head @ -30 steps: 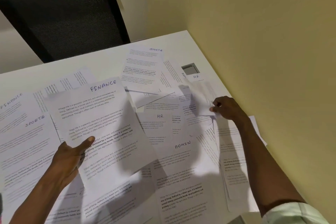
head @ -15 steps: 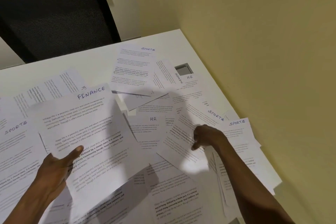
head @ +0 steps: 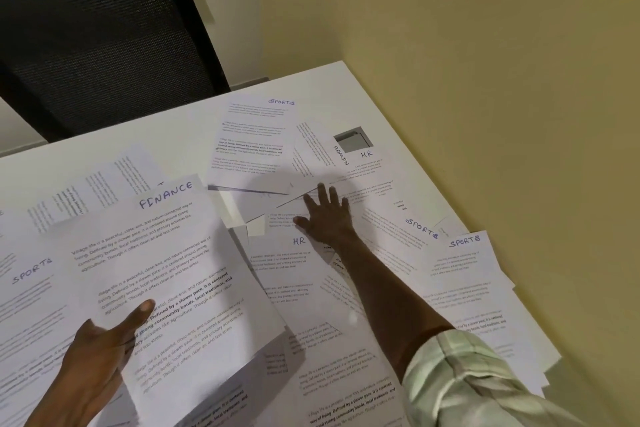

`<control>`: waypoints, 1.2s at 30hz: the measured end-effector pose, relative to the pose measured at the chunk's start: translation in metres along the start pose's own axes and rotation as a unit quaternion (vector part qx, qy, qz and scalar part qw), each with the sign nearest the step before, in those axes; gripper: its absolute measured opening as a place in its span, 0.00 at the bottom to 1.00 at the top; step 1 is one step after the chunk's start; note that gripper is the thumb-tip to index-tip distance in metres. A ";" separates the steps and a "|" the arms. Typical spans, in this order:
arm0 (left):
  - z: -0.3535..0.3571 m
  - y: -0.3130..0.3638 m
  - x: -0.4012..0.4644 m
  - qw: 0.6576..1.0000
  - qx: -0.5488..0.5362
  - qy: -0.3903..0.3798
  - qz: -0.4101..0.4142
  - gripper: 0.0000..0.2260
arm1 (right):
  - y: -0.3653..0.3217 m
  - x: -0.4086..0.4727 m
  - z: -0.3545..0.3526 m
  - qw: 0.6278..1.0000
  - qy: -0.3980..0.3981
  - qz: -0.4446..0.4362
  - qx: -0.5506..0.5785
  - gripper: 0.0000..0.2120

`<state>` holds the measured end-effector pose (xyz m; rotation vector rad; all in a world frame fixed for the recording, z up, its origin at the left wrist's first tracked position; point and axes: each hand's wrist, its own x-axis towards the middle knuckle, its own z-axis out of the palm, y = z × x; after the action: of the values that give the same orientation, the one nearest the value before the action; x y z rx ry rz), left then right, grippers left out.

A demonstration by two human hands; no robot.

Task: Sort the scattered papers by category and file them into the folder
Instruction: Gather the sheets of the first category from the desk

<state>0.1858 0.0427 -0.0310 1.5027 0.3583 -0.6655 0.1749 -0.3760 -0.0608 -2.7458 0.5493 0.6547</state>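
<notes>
My left hand [head: 98,350] grips a sheet headed FINANCE [head: 166,253], thumb on top, lifted above the table at the lower left. Several printed sheets lie scattered and overlapping over the white table [head: 104,156]. My right hand [head: 327,215] lies flat with its fingers spread on the papers near the middle, just above a sheet headed HR [head: 287,263]. Other headings show: SPORTS at the back [head: 256,139], SPORTS at the right [head: 464,274] and at the far left [head: 27,288], ADMIN [head: 313,149] and another HR [head: 367,163] near the back right. No folder is in view.
A black mesh chair [head: 97,35] stands behind the table at the upper left. A yellow wall [head: 485,80] runs along the table's right edge. A grey square opening [head: 353,139] sits in the tabletop at the back right. Some sheets overhang the right edge.
My right hand has let go of the sheet it was dragging at the right and moved up and left onto the middle papers, fingers now spread. The FINANCE sheet stays in my left hand.
</notes>
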 end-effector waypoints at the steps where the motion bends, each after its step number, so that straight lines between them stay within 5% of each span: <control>1: 0.000 0.002 0.000 1.000 0.001 0.000 -0.019 0.18 | -0.005 0.001 0.002 1.000 -0.001 0.004 0.001 0.35; 7: -0.040 -0.030 0.026 0.999 0.004 0.038 -0.037 0.24 | -0.015 0.016 0.003 0.999 0.023 0.004 -0.035 0.36; 12: -0.004 -0.003 0.003 0.999 0.001 0.028 -0.040 0.18 | -0.021 0.029 -0.001 0.995 0.039 -0.028 -0.088 0.36; 15: 0.001 -0.003 0.002 0.999 0.012 0.007 -0.030 0.25 | -0.023 0.024 0.007 0.994 0.031 -0.055 -0.087 0.36; 18: 0.007 -0.005 0.003 0.999 -0.014 -0.001 -0.036 0.22 | -0.027 0.016 0.020 0.992 0.033 -0.096 -0.076 0.34; 22: 0.011 -0.002 0.000 0.999 0.017 0.014 -0.034 0.33 | -0.037 0.010 0.033 0.990 0.035 -0.123 -0.053 0.30; 28: 0.007 0.002 -0.008 0.998 0.022 0.035 -0.056 0.34 | -0.046 0.007 0.016 0.983 0.118 -0.140 -0.001 0.22; 33: -0.005 -0.004 -0.010 0.999 -0.005 0.027 -0.035 0.24 | -0.038 0.014 0.011 0.983 0.160 0.015 0.092 0.31; 36: 0.004 0.004 -0.015 0.999 0.000 0.036 -0.026 0.08 | -0.035 0.017 0.005 0.989 0.145 0.031 0.022 0.34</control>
<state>0.1755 0.0411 -0.0187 1.5242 0.4541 -0.6536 0.2018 -0.3483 -0.0670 -2.8074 0.7038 0.2515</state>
